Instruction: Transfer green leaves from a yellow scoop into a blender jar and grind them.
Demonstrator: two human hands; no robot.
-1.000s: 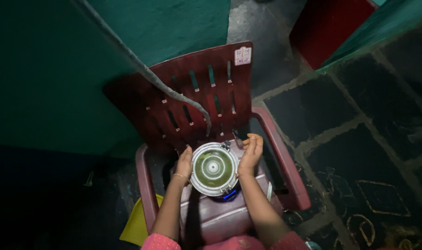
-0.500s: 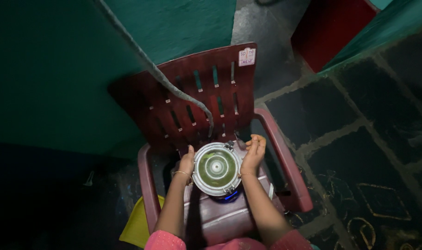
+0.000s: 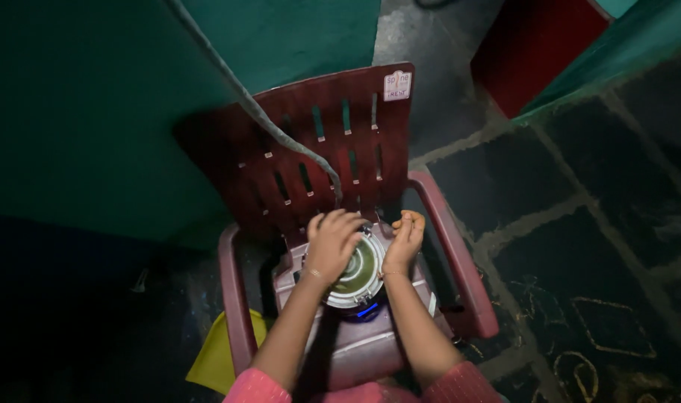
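A dark red plastic chair [image 3: 340, 149] stands against a green wall [image 3: 94, 112], and on its seat, directly under both hands, sits a pale pinkish-grey appliance [image 3: 355, 347] with a small blue light on its front. A round steel lid with a clear centre [image 3: 359, 280] tops the jar on that appliance. The left hand [image 3: 331, 242] lies spread over the lid's far rim, fingers curled down around it; the right hand [image 3: 406, 240] presses against the lid's right side, fingers half closed. Both hands are holding the lid, 1 on each side.

To seat or turn such a lid well, the 2 hands likely need even pressure from opposite sides, keeping it level so it does not bind, while the appliance stays square on the seat.

A grey cord [image 3: 258, 112] hangs down from beyond the left hand toward the appliance; its lower end is hidden behind the fingers. The jar body is covered by hands and lid. A yellow object [image 3: 217, 354] left of the left forearm is half hidden by the chair arm, and the dark left side shows nothing clear.
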